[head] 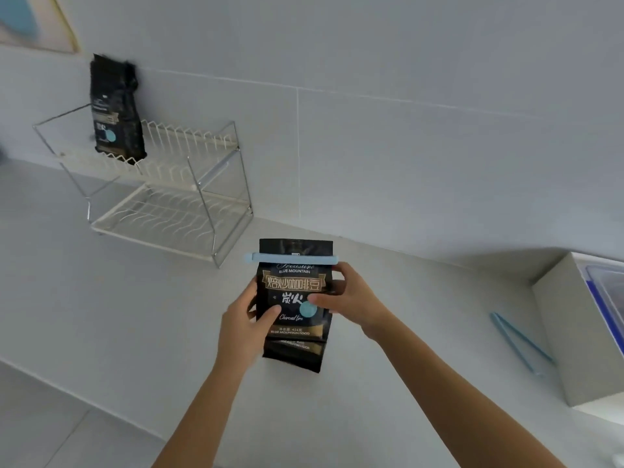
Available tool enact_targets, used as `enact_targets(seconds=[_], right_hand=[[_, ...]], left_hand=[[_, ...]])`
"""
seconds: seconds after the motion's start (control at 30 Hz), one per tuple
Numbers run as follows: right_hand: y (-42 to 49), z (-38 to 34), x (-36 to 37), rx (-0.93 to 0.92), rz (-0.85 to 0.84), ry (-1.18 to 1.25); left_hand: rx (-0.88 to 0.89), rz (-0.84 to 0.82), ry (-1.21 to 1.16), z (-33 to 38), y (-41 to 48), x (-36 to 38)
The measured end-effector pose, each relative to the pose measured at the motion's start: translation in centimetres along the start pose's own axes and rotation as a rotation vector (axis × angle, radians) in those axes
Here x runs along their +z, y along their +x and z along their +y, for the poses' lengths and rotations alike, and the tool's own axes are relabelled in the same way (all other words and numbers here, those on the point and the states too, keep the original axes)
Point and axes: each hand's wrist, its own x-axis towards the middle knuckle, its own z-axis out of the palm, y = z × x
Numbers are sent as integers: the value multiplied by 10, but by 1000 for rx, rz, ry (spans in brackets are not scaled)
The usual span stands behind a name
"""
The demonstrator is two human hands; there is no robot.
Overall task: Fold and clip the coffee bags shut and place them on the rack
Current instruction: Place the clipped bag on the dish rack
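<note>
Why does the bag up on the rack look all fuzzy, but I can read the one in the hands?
Head view: the far coffee bag on the rack is smeared and soft near the wide lens's edge; the held coffee bag, mid-frame and close, stays sharp; light is flat and grey, shadows faint.

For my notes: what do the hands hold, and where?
Both hands, left hand and right hand, hold the clipped coffee bag by its two side edges, thumbs on the front.
</note>
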Motion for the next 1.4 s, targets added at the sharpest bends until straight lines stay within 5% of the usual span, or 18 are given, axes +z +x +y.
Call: enact_targets(seconds=[0.43,0.77,1.13,1.4], right_hand=[[98,-133,133,-352,163,111],[197,-226,220,-640,274,-21],[350,-251,240,-310,227,-164],[411,-256,256,-77,221,-102]], left_hand=[[259,108,-52,19,136,-184],[439,283,-184,20,252,-274],[257,86,-23,-27,394,-312],[48,22,-288,-46,433,-312]])
